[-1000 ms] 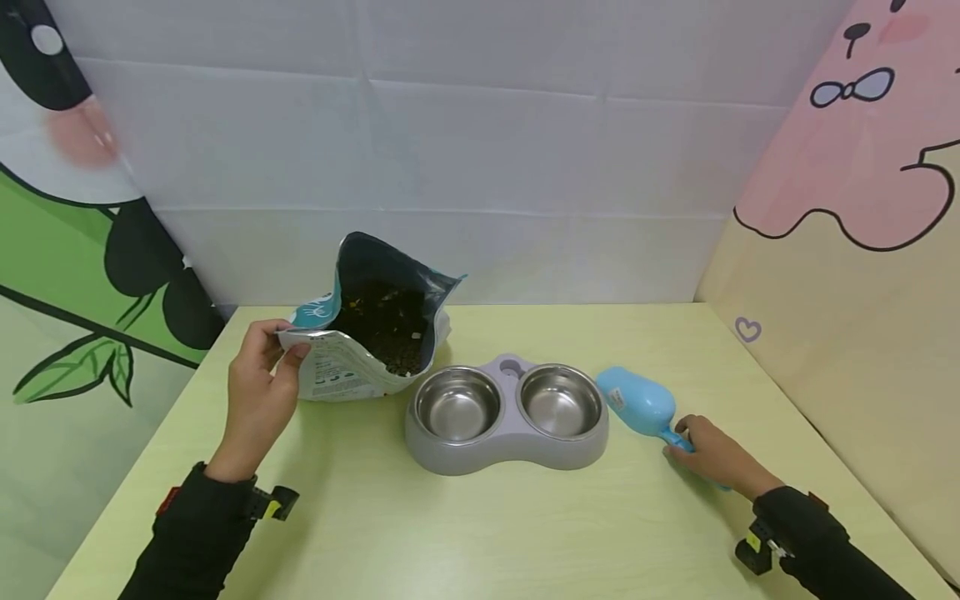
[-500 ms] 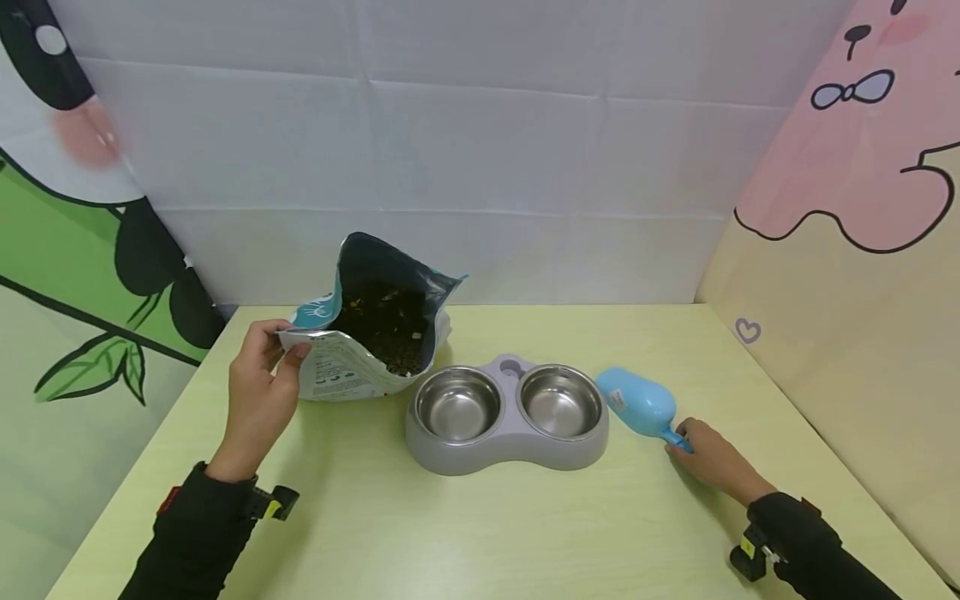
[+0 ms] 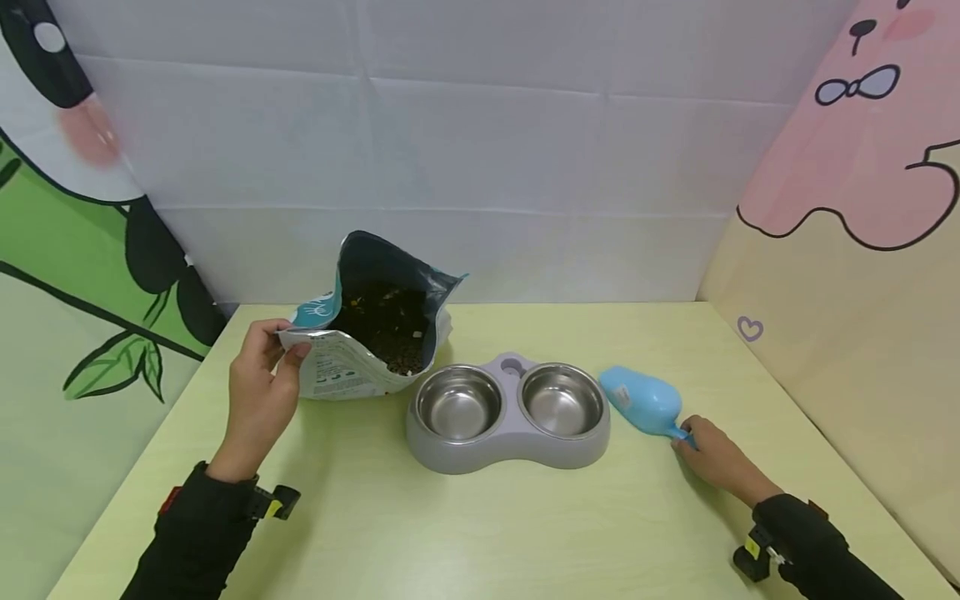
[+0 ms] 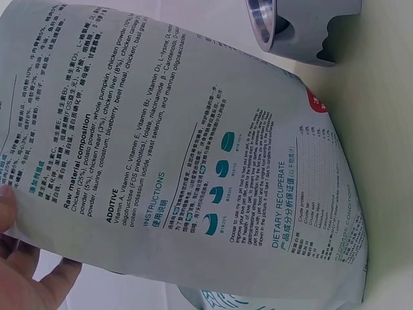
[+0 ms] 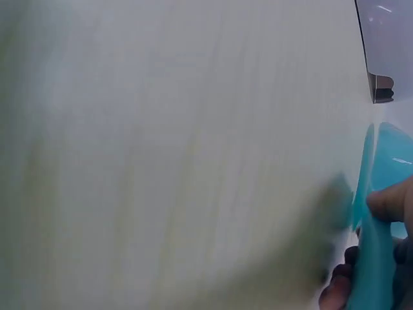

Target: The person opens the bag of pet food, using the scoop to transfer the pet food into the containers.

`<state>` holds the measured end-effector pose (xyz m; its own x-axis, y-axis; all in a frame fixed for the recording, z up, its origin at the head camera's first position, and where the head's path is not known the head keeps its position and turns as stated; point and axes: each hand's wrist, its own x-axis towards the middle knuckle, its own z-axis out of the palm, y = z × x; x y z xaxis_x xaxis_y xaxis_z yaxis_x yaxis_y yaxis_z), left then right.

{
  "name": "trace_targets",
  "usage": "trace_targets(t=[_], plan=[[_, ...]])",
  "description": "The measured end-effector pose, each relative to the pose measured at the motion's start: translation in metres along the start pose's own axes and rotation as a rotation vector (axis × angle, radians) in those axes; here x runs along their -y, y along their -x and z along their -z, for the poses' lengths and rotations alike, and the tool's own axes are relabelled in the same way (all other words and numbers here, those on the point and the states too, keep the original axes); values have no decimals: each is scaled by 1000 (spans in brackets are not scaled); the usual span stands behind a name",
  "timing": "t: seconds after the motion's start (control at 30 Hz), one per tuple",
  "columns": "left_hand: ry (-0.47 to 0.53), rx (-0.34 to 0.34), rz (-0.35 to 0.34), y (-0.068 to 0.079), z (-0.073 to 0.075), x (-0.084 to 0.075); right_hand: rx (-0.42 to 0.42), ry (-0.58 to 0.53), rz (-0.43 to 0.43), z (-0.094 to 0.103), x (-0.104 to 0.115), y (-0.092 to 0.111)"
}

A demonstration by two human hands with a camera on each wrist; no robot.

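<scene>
My left hand [image 3: 258,396] pinches the near left edge of an opened pet food bag [image 3: 341,371] between thumb and fingers. The bag stands tilted with its mouth wide, showing dark, crumbly contents [image 3: 382,325]. In the left wrist view, the printed side of the bag [image 4: 187,148] fills most of the frame. At the right, my right hand [image 3: 716,458] grips the handle of a light blue scoop [image 3: 641,400]. The scoop lies low at the table, its rounded back up and its front end close to the feeder. In the right wrist view, thumb and fingers wrap the blue handle [image 5: 374,265].
Between the hands stands a grey double pet feeder [image 3: 513,450] holding two steel bowls, left [image 3: 459,408] and right [image 3: 561,404], both without food. A pale wooden table [image 3: 480,533] lies under everything. A white wall sheet [image 3: 495,167] rises behind, with cartoon-printed panels on both sides.
My right hand has shifted slightly, and the scoop has slid a little to the right with it. My left hand and the bag have stayed in place.
</scene>
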<state>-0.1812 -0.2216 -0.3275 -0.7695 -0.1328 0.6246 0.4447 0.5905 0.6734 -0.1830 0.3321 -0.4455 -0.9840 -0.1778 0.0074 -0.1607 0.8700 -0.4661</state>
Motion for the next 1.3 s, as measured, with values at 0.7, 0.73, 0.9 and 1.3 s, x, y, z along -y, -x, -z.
trace_targets(t=[0.7, 0.73, 0.9, 1.3], plan=[[-9, -1, 7, 1, 0, 0, -88, -12, 85, 16, 7, -9], [-8, -1, 5, 0, -1, 0, -89, -10, 91, 16, 8, -9], [-2, 1, 9, 0, -1, 1, -111, -8, 137, 19, 11, -8], [11, 6, 8, -1, -3, 4, -117, 54, 189, 25, 25, -12]])
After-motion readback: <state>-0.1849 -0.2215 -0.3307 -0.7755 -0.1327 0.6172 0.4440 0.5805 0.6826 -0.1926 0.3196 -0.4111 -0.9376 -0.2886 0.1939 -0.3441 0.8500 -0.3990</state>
